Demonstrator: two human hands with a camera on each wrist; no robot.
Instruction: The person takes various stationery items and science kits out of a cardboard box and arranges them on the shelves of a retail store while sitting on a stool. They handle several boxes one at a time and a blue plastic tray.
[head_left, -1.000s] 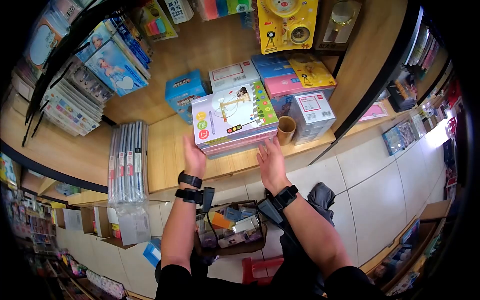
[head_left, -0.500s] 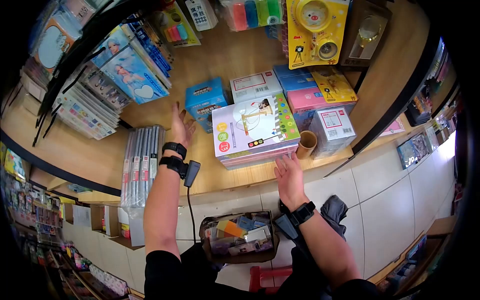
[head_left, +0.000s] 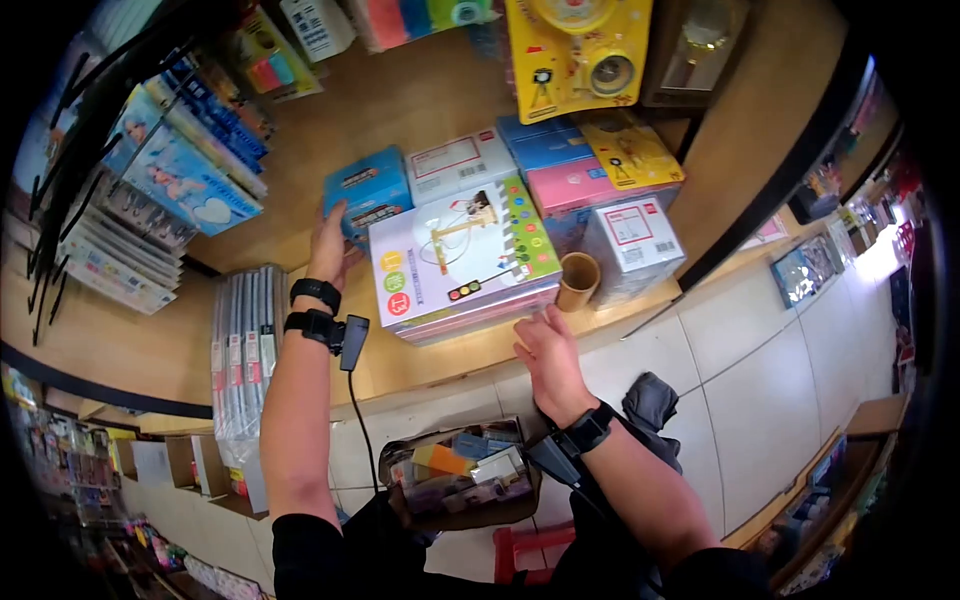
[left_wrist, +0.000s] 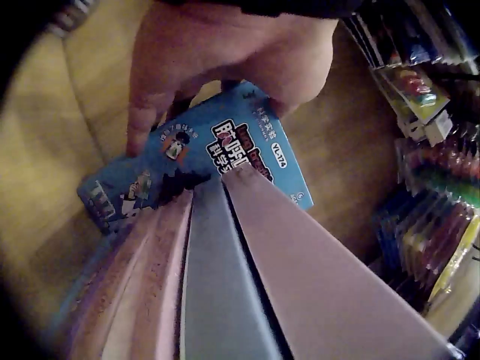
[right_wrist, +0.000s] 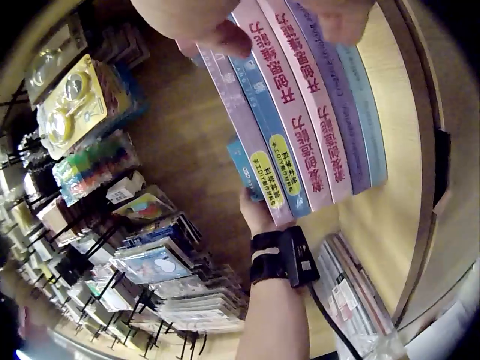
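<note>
On the wooden shelf lies a neat stack of flat kit boxes, the top one white and lilac with a picture of a wooden model. Behind its left end stands a small blue box with Chinese lettering. My left hand grips this blue box from its left side, the fingers and thumb spread around it in the left wrist view. Loosely bent, my right hand rests its fingertips at the stack's front right corner. The right wrist view shows the coloured box edges beside that hand.
A bamboo cup and wrapped white boxes stand right of the stack. Clear-wrapped flat packs stand upright at left. Packets hang from hooks above. Below is an open bag of goods on the tiled floor.
My left hand has left the stack's left side, moved back and left, and taken hold of the blue box. My right hand stays at the right corner, its fingers more bent.
</note>
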